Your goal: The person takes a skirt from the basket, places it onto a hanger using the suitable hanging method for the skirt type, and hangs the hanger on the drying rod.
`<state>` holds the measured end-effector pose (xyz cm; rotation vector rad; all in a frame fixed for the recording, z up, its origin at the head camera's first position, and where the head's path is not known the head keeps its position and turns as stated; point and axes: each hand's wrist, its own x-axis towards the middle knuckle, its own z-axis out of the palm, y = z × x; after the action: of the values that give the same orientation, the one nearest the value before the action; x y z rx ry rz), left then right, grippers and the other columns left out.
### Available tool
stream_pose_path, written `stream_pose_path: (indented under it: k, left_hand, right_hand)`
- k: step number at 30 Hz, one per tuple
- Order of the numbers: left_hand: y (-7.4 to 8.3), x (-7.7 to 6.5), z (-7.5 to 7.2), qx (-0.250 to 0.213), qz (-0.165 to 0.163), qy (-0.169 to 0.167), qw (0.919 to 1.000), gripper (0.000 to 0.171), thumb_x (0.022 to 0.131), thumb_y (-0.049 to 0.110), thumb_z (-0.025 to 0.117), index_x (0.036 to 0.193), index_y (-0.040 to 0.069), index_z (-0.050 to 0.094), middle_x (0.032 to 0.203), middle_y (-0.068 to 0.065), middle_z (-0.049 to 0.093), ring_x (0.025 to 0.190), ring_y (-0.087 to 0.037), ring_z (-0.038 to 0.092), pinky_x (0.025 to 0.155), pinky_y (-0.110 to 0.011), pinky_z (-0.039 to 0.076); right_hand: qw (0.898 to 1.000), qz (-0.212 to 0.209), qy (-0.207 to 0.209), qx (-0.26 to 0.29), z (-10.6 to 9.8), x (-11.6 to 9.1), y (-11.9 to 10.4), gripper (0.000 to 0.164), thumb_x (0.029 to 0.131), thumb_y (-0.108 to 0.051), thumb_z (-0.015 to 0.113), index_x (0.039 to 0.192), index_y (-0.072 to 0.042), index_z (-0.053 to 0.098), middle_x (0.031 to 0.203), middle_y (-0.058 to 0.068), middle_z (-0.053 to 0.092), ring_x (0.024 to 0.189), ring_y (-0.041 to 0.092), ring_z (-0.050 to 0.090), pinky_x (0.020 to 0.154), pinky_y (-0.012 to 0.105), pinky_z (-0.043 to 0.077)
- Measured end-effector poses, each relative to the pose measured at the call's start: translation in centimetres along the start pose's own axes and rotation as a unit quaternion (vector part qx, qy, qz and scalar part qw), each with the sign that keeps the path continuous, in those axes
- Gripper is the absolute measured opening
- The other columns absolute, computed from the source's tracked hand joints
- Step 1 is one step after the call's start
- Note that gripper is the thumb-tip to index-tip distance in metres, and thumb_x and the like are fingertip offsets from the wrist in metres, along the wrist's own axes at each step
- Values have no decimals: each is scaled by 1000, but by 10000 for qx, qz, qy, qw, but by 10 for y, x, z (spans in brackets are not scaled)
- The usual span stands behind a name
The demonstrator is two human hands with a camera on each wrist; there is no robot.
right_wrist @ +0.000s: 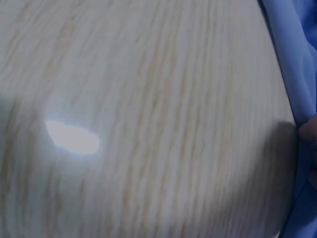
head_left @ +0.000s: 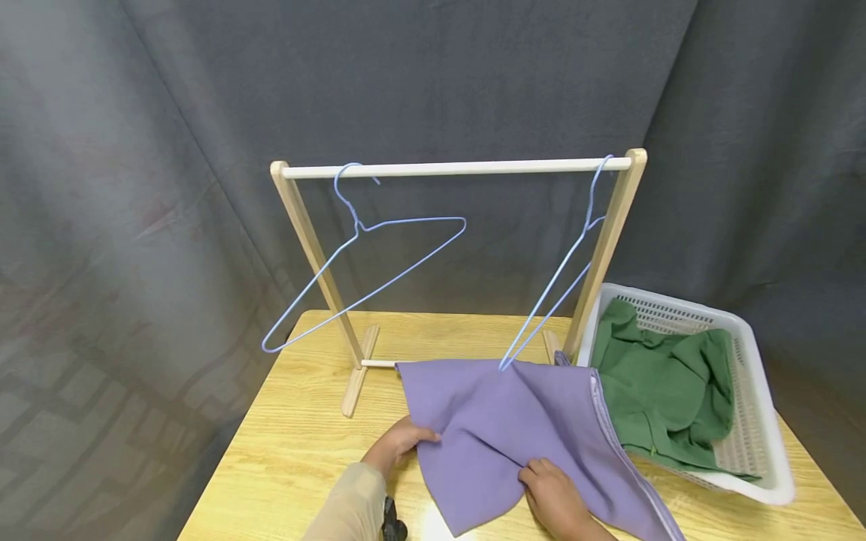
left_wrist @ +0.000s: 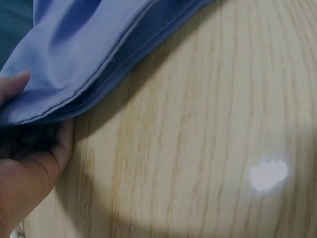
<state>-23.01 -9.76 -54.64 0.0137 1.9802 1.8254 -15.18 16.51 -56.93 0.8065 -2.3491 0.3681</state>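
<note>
A purple cloth [head_left: 473, 421] lies spread over the front of the wooden table, with a pale seam along its right side. My left hand [head_left: 404, 438] pinches its left edge. In the left wrist view the thumb [left_wrist: 16, 85] lies on top of the layered cloth [left_wrist: 64, 64] and the other fingers are under it. Lower down, my right hand [head_left: 556, 496] grips the cloth with curled fingers. Only the fingertips [right_wrist: 309, 130] of that hand show at the right border of the right wrist view, against the cloth [right_wrist: 292, 54].
Behind the cloth stands a wooden rack [head_left: 460, 168]. From it hang a left blue wire hanger [head_left: 358, 225] and a right one [head_left: 564, 259], whose lower end overlaps the cloth in view. A white basket [head_left: 751, 361] with green cloth [head_left: 666, 383] stands at the right.
</note>
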Motion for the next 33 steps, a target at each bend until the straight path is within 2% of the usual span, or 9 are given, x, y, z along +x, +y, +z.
stream_pose_path:
  k: [2,5,9,12,14,20,25,29,33]
  left_hand:
    - [1,-3,0,-7,-26,-94,10000,65,69,2,62,124,-14,30,116,-23,46,103,-35,47,86,-44,38]
    - [-1,-4,1,-606,-150,-234,9978,55,75,8,58,120,-12,34,108,-20,52,95,-30,53,80,-42,43]
    - [-5,-6,-1,-1775,-182,-521,9826,43,79,17,56,111,-5,36,94,-14,57,85,-25,58,73,-41,46]
    - [-9,-9,0,-2109,83,-807,9741,47,77,14,59,112,-4,34,96,-15,56,86,-26,58,73,-41,46]
    - [-10,-11,2,-2224,215,-860,9709,51,74,8,61,114,-6,31,98,-17,55,88,-27,57,75,-41,46]
    - [-7,-12,10,-2552,-132,-393,9660,49,76,1,54,116,-10,28,98,-13,53,89,-23,55,80,-37,44]
    - [1,-16,11,-3061,-193,-202,9516,41,81,4,50,116,-4,29,97,-6,54,87,-17,55,81,-33,43]
    - [4,-19,9,-3226,-60,-396,9457,39,80,1,50,113,0,30,97,-5,54,88,-18,55,81,-34,43]
    - [6,-21,8,-3024,95,-733,9503,38,77,-4,51,111,1,35,96,-8,56,90,-22,56,80,-38,43]
  right_hand:
    - [9998,92,11,160,-1,1,0,17,54,-2,62,64,-13,52,64,-7,41,58,13,43,52,23,34]
    - [9985,297,-114,452,-4,3,0,22,54,0,65,65,-13,52,63,-8,42,58,13,43,52,22,34]
    - [9934,731,-434,774,-9,7,-4,26,56,3,68,68,-14,53,65,-9,46,62,12,46,55,23,38]
    - [9865,1084,-671,1028,-12,10,-6,25,60,5,67,70,-14,54,69,-8,51,67,13,50,59,26,41]
    - [9794,1345,-795,1278,-13,13,-8,25,62,6,65,71,-14,54,72,-7,53,69,13,51,61,28,42]
    - [9556,2052,-910,1909,-13,23,-12,24,65,9,63,73,-13,55,75,-7,54,69,8,51,61,27,42]
    - [9320,2538,-925,2416,-15,33,-17,22,69,10,60,76,-10,55,74,-5,53,67,6,48,59,25,42]
    - [9100,2919,-906,2802,-18,42,-18,21,71,10,58,77,-10,56,72,-4,52,65,6,47,57,24,41]
    - [8892,3355,-954,2961,-18,47,-16,20,73,10,57,77,-10,56,71,-4,52,65,7,47,58,23,42]
